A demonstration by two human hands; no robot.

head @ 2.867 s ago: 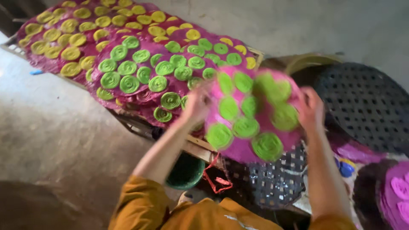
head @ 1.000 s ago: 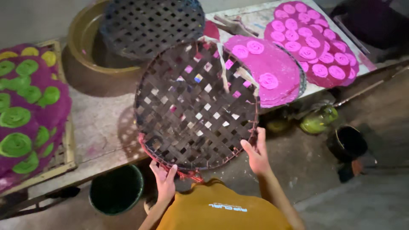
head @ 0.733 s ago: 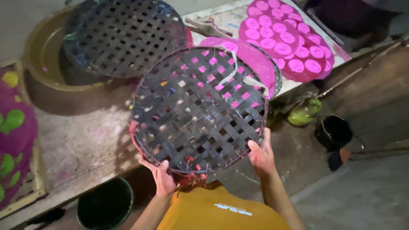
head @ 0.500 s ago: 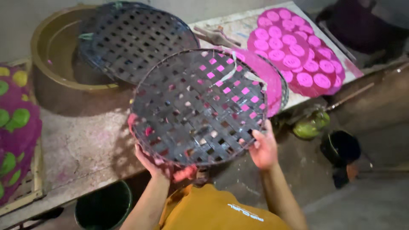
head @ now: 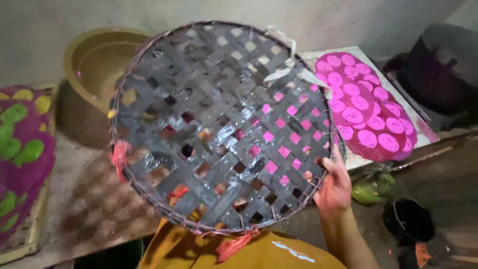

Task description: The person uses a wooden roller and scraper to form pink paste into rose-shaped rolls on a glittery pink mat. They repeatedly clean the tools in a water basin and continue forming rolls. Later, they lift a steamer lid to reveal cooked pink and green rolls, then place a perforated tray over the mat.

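Dim grey wall stands behind a rough bench (head: 74, 199) that runs across the view. Raised close to the camera and tilted towards it, a round woven tray (head: 219, 124) of dark glossy strips fills the middle of the picture and hides much of the bench. The right hand (head: 334, 187) clamps the tray's lower right rim, thumb on the near face, fingers curled behind the edge. The left hand is out of sight, so its grip cannot be told. Red scraps of cord (head: 234, 245) hang from the lower rim, and a pale strip (head: 286, 65) is knotted at the upper right.

Behind the tray at left sits a large yellowish basin (head: 94, 55). Pink discs (head: 361, 107) lie on a pink mat at right; pink shows through the tray's gaps. Green and yellow discs (head: 22, 144) lie on a purple mat at far left. Below the bench at right are a green bottle (head: 372, 189) and a dark bucket (head: 408, 221).
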